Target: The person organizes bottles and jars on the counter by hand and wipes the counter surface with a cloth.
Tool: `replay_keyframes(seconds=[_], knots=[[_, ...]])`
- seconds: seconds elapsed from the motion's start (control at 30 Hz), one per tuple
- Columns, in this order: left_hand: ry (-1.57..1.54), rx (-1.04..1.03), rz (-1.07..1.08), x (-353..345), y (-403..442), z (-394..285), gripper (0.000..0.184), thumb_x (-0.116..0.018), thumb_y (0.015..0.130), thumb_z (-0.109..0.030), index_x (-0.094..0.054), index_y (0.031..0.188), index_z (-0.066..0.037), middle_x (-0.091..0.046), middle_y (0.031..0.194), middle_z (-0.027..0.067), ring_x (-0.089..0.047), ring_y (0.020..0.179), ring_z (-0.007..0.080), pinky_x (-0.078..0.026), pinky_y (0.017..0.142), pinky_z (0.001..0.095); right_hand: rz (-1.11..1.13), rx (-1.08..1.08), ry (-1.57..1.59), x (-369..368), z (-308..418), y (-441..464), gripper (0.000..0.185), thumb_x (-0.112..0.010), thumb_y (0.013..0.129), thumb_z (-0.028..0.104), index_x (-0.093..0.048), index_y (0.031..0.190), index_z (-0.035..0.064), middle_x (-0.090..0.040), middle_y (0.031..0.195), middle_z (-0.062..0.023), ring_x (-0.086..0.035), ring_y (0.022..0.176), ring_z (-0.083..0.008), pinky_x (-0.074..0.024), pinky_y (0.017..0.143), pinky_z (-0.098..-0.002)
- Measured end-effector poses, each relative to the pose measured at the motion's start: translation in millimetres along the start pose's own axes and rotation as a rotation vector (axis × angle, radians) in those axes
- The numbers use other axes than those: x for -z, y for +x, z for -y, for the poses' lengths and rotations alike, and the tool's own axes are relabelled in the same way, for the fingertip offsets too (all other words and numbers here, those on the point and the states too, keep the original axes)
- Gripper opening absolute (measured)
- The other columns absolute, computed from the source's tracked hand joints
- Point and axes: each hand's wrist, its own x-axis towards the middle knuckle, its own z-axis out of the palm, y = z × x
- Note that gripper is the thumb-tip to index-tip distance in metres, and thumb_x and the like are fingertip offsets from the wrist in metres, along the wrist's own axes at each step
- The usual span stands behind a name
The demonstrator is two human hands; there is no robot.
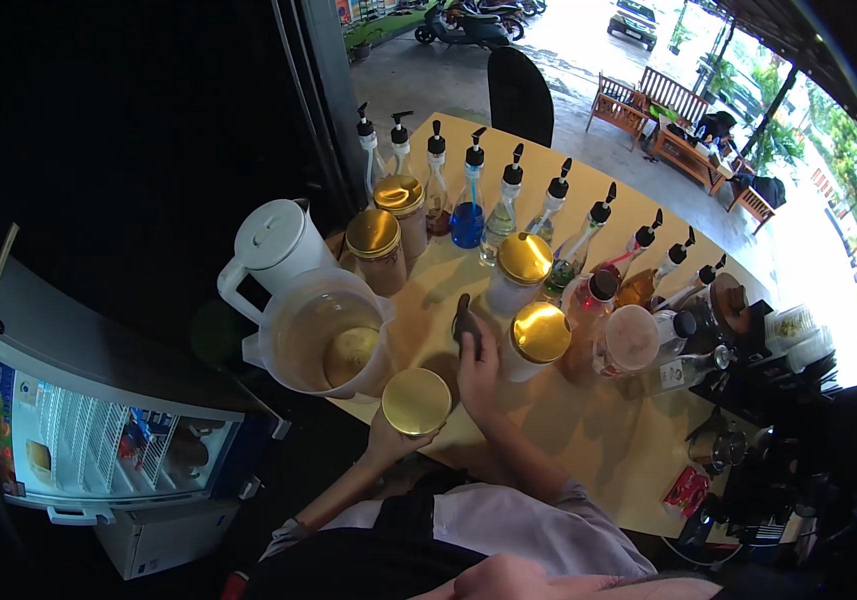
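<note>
My left hand is wrapped round a jar with a flat gold lid at the table's near edge. In my right hand is a small dark object, held upright; what it is I cannot make out. Left of it stands a large translucent pitcher, with something pale at its bottom. Two gold-lidded jars, one nearer and one farther, stand to the right of my right hand.
A row of pump bottles lines the far edge. A white lidded jug and two more gold-lidded jars stand left. Clear containers, a red packet and dark equipment occupy the right. A glass-fronted fridge is lower left.
</note>
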Motion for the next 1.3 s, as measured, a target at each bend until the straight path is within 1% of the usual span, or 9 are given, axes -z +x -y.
replay_keyframes(seconds=[0.07, 0.13, 0.33, 0.77, 0.83, 1.07, 1.17, 1.23, 1.3], knots=[[-0.074, 0.02, -0.034, -4, -1, 3, 0.071, -0.09, 0.064, -0.034, -0.059, 0.12, -0.001, -0.069, 0.109, 0.014, -0.068, 0.102, 0.0276, -0.054, 0.088, 0.0387, 0.072, 0.219, -0.243, -10, -19, 7, 0.047, -0.052, 0.1, 0.028, -0.049, 0.138, -0.0002, -0.054, 0.138, -0.017, -0.05, 0.128, -0.0306, -0.0355, 0.111, -0.0411], [-0.286, 0.183, 0.028, -5, 0, 3, 0.073, -0.09, 0.063, -0.03, -0.057, 0.121, -0.001, -0.069, 0.109, 0.0145, -0.068, 0.102, 0.028, -0.054, 0.088, 0.0386, 0.437, 0.325, -1.046, -27, -51, 5, 0.061, -0.06, 0.093, 0.03, -0.043, 0.146, 0.0062, -0.038, 0.153, -0.0161, -0.035, 0.143, -0.0322, -0.0277, 0.116, -0.0478], [-0.578, 0.251, 0.141, 10, 16, -26, 0.068, -0.087, 0.069, -0.007, -0.053, 0.128, -0.004, -0.065, 0.12, 0.0098, -0.065, 0.109, 0.0184, -0.054, 0.093, 0.0346, 0.344, 0.246, -1.071, -55, -77, 36, 0.067, -0.056, 0.093, 0.036, -0.038, 0.149, 0.0064, -0.029, 0.159, -0.0132, -0.025, 0.148, -0.0292, -0.0174, 0.119, -0.0542], [-0.597, 0.332, 0.169, 6, 20, -19, 0.05, -0.073, 0.087, -0.009, -0.051, 0.131, -0.003, -0.063, 0.121, 0.013, -0.064, 0.111, 0.0231, -0.055, 0.092, 0.0377, 0.103, 0.275, -1.21, -98, -125, 132, 0.063, -0.054, 0.09, 0.038, -0.044, 0.146, 0.0102, -0.037, 0.156, -0.0094, -0.034, 0.142, -0.028, -0.0201, 0.116, -0.0547], [-0.719, 0.406, 0.044, 3, 24, -22, 0.071, -0.091, 0.052, -0.034, -0.066, 0.112, -0.006, -0.064, 0.115, 0.0137, -0.062, 0.107, 0.0315, -0.047, 0.095, 0.0426, 0.171, 0.317, -1.169, -88, -128, 130, 0.063, -0.054, 0.09, 0.037, -0.044, 0.146, 0.0105, -0.037, 0.155, -0.0091, -0.034, 0.143, -0.0282, -0.0202, 0.116, -0.0554], [-0.867, 0.507, -0.011, 6, 27, -30, 0.071, -0.091, 0.054, -0.034, -0.064, 0.114, -0.006, -0.065, 0.114, 0.0126, -0.063, 0.105, 0.0306, -0.048, 0.093, 0.0427, 0.417, 0.348, -1.005, -53, -88, 70, 0.06, -0.054, 0.092, 0.032, -0.042, 0.147, 0.0115, -0.032, 0.158, -0.0086, -0.029, 0.146, -0.0297, -0.018, 0.116, -0.0571], [-0.322, 0.126, 0.132, 31, 38, -54, 0.069, -0.091, 0.057, -0.03, -0.063, 0.115, -0.006, -0.065, 0.112, 0.0123, -0.065, 0.103, 0.0283, -0.05, 0.09, 0.0407, 0.322, 0.354, -1.058, -67, -114, 89, 0.063, -0.052, 0.093, 0.034, -0.039, 0.149, 0.0099, -0.03, 0.159, -0.0102, -0.028, 0.146, -0.0305, -0.0172, 0.117, -0.0572], [-0.58, 0.207, 0.246, -4, 6, 15, 0.047, -0.058, 0.099, -0.025, -0.046, 0.139, -0.003, -0.056, 0.132, 0.0183, -0.063, 0.113, 0.0272, -0.054, 0.094, 0.0392, 0.174, 0.321, -1.119, -82, -123, 109, 0.061, -0.048, 0.095, 0.036, -0.039, 0.149, 0.0117, -0.031, 0.159, -0.0084, -0.028, 0.146, -0.0292, -0.0163, 0.117, -0.0565], [-0.65, 0.264, 0.209, -4, 9, 8, 0.048, -0.063, 0.096, -0.021, -0.047, 0.137, -0.003, -0.058, 0.131, 0.0173, -0.063, 0.113, 0.0262, -0.054, 0.094, 0.0393, 0.19, 0.283, -1.144, -92, -122, 128, 0.06, -0.047, 0.095, 0.036, -0.039, 0.15, 0.0125, -0.031, 0.159, -0.0076, -0.028, 0.146, -0.0287, -0.0163, 0.118, -0.0561]])
